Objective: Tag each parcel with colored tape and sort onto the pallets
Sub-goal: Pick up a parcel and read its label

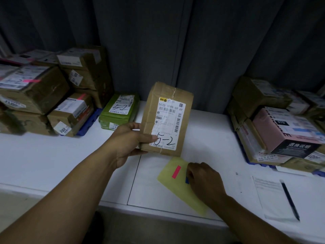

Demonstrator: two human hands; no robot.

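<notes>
My left hand [131,141] grips a brown cardboard parcel [167,103] by its lower left edge and holds it tilted up above the white table [52,155]. Its white label reads "5-2" in black pen. Below it a yellow sheet [175,187] lies on the table with a strip of pink tape [176,171] stuck on it. My right hand [204,180] rests on the sheet with curled fingers at a strip of blue tape [187,180], mostly hidden under the fingers.
A stack of brown parcels [44,95], some with pink tape, sits on a blue pallet [88,123] at the left. A green parcel [119,111] lies beside it. More parcels and a pink box [284,131] fill the right pallet. A paper [270,198] and a black pen [290,199] lie at front right.
</notes>
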